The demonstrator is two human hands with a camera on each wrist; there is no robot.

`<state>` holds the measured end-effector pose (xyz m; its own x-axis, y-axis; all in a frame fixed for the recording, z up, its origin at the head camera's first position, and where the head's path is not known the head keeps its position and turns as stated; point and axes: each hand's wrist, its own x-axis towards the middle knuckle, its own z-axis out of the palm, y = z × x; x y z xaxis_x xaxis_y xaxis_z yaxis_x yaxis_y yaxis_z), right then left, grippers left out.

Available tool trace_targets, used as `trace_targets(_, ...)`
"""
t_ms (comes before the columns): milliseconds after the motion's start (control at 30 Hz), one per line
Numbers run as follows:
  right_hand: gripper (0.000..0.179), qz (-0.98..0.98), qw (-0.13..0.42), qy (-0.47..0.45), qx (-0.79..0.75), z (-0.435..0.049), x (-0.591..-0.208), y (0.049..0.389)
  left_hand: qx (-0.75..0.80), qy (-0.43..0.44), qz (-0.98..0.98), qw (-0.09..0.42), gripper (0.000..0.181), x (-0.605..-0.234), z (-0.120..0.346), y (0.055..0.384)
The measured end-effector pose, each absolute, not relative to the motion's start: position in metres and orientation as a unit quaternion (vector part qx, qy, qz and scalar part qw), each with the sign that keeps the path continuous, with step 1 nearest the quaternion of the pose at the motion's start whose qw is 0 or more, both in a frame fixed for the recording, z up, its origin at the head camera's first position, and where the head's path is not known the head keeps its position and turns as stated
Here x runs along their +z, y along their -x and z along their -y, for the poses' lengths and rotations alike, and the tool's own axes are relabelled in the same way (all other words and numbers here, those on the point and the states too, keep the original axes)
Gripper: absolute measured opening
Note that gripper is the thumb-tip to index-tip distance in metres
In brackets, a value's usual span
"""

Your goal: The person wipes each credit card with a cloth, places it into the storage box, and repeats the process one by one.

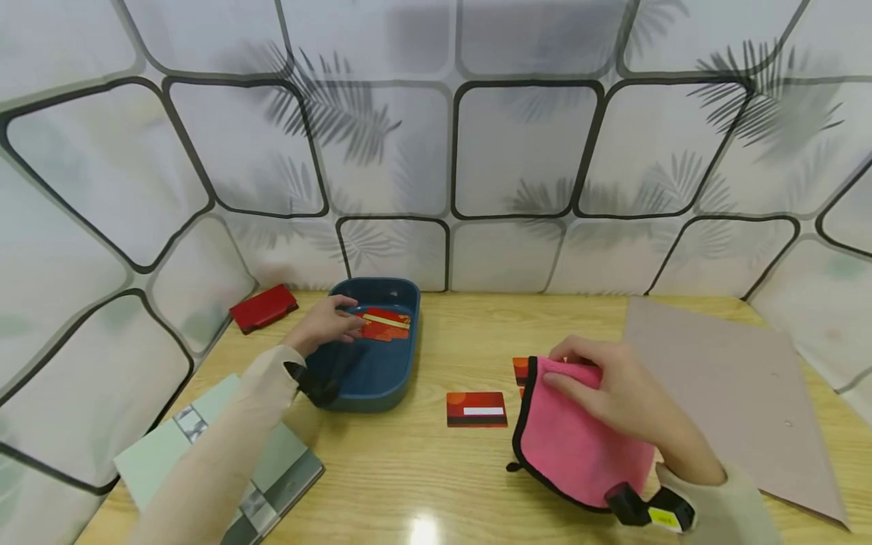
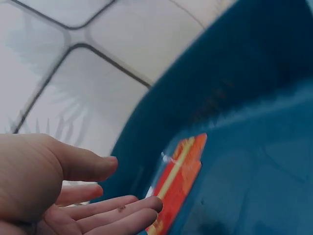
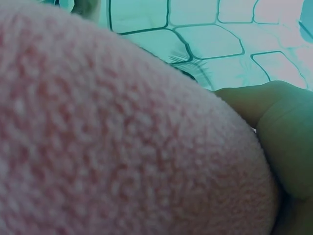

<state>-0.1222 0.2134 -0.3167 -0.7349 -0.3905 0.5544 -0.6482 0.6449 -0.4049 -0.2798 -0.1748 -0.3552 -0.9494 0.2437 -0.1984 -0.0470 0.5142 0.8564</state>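
My left hand [image 1: 330,325] reaches over the left rim of a blue plastic bin [image 1: 375,376], fingers loosely extended. Its fingertips are right at several red-orange cards [image 1: 387,325], one crossed by a yellow band, lying on the bin's floor. The left wrist view shows the thumb apart from the fingers, with nothing pinched. On the right, my right hand [image 1: 623,393] pinches a fuzzy pink cloth [image 1: 579,446] with black edging by its upper part. A red card [image 1: 473,401] with a white strip lies left of the cloth, and another card [image 1: 520,369] is partly hidden behind it.
A red wallet-like case [image 1: 264,308] lies left of the bin. Pale green and grey flat box [image 1: 286,454] sits at the front left, partly under my left forearm. A large grey-beige board [image 1: 736,378] lies on the right. Behind the wooden table [image 1: 463,333] hangs a patterned curtain [image 1: 524,151].
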Motion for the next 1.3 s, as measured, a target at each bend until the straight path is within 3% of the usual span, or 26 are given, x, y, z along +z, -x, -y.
trace_targets(300,0.026,0.886,0.211,-0.266,0.314,-0.228,-0.306,0.117,0.532,-0.148,-0.829,0.09,0.041,-0.329,0.131,0.246)
trace_targets(600,0.028,0.885,0.244,-0.237,0.319,-0.239,-0.295,0.109,0.515,-0.233,-0.818,0.103,0.034,-0.32,0.043,0.213)
trace_targets(867,0.029,0.873,0.253,-0.258,0.328,-0.241,-0.295,0.111,0.54,-0.195,-0.806,0.142,0.039,-0.362,-0.004,0.222)
trace_targets(1300,0.027,0.876,0.244,-0.25,0.334,-0.243,-0.291,0.106,0.427,-0.201,-0.88,0.057,0.039,-0.417,-0.056,0.229)
